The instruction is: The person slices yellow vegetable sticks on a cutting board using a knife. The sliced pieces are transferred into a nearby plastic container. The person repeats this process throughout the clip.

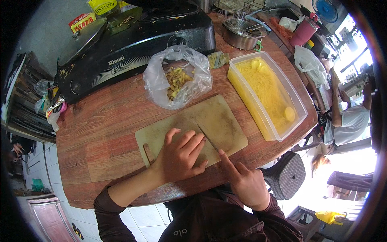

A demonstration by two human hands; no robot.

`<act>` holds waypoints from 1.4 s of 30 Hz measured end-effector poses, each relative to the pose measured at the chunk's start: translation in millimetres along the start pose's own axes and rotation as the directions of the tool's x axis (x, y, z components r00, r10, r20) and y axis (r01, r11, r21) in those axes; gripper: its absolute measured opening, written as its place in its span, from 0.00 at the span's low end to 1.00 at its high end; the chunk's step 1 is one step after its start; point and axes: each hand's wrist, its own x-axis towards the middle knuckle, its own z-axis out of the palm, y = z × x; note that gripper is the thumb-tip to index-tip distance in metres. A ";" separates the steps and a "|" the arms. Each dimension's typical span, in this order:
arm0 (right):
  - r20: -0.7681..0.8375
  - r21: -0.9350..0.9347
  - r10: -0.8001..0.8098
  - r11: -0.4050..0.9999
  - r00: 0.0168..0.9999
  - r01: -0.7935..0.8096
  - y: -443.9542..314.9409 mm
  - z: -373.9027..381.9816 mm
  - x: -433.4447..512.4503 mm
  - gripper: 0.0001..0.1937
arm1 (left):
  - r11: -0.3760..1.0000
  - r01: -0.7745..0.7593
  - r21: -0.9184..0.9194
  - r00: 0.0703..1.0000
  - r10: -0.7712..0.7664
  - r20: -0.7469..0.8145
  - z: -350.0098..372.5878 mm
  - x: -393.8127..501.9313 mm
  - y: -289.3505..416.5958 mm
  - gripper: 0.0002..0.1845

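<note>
My right hand (246, 184) grips a kitchen knife (208, 137), its index finger laid along the top of the blade. The blade points away from me across a worn plastic cutting board (231, 121). Just left of the blade, my left hand (183, 154) rests over the board with bent fingers; whether a piece lies under them is hidden. Beyond the board, a clear plastic bag (151, 78) stands open with yellow-brown peelings (178, 78) inside. To the right sits a clear plastic container (252, 116) holding fine yellow shreds (257, 81) and a few round slices (289, 114).
A black Rinnai gas stove (136, 48) spans the table's far side, with a glass lid (86, 39) leaning at its left. A wire strainer (239, 22) lies on a metal pot (242, 39). A plastic stool (290, 175) stands at right; another person (347, 124) is beyond.
</note>
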 end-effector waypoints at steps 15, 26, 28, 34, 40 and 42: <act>-0.044 -0.193 -0.057 0.980 0.997 0.048 -8.6 12.3 9.7 0.35 | 0.999 0.012 -0.053 1.000 -0.013 -0.009 -1.2 1.9 -0.2 0.27; -0.045 0.051 0.055 0.997 0.997 -0.052 3.4 24.2 18.7 0.35 | 0.999 0.012 -0.038 1.000 -0.012 -0.014 -1.7 1.1 -2.2 0.28; -0.061 0.124 0.076 0.990 0.995 -0.068 5.9 24.9 12.7 0.32 | 0.999 0.010 -0.032 1.000 -0.010 -0.008 -1.4 0.1 -2.3 0.28; 0.055 0.236 0.080 0.967 0.995 -0.090 23.8 -2.8 -7.4 0.28 | 0.998 0.028 -0.060 1.000 -0.028 0.001 -2.6 -1.4 -1.6 0.29; 0.213 0.302 0.132 0.933 0.968 -0.194 25.8 -37.1 -12.7 0.22 | 0.997 0.019 -0.070 1.000 -0.019 -0.009 -3.3 0.3 -0.6 0.28; 0.227 0.317 0.121 0.929 0.966 -0.191 30.7 -38.6 -15.1 0.22 | 0.998 0.019 -0.067 1.000 -0.020 -0.012 -3.3 -0.1 -0.8 0.28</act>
